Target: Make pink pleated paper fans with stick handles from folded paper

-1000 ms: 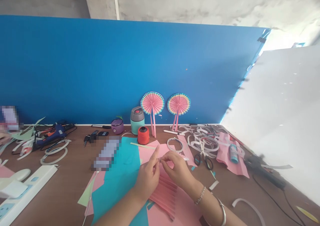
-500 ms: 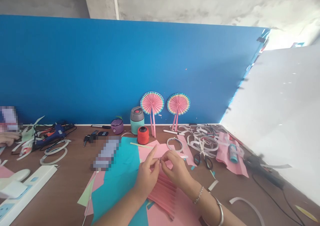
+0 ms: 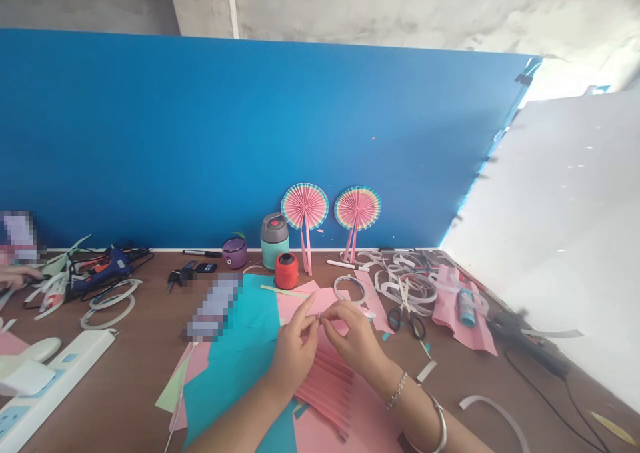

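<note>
My left hand [image 3: 295, 349] and my right hand [image 3: 353, 339] meet fingertip to fingertip above the middle of the desk. Both are closed in a pinch, with the left index finger pointing up. Whatever sits between the fingertips is too small to make out. Directly beneath them lies an accordion-folded pink paper [image 3: 330, 393], its far end hidden by my hands. It rests on a flat pink sheet [image 3: 373, 413], beside a large turquoise sheet [image 3: 235, 363].
Two round pleated paper fans [image 3: 305, 206] lean on the blue partition [image 3: 200, 139]. Scissors [image 3: 406, 313] and white tape rings [image 3: 407, 286] lie right. A glue gun [image 3: 525, 343] is far right, a power strip [image 3: 60, 379] left. Another person's hand [image 3: 15, 276] shows at the left edge.
My fingertips have shifted very slightly against each other, still pinching. The other person's hand at the left edge has moved a little. Things on the desk stay in place.
</note>
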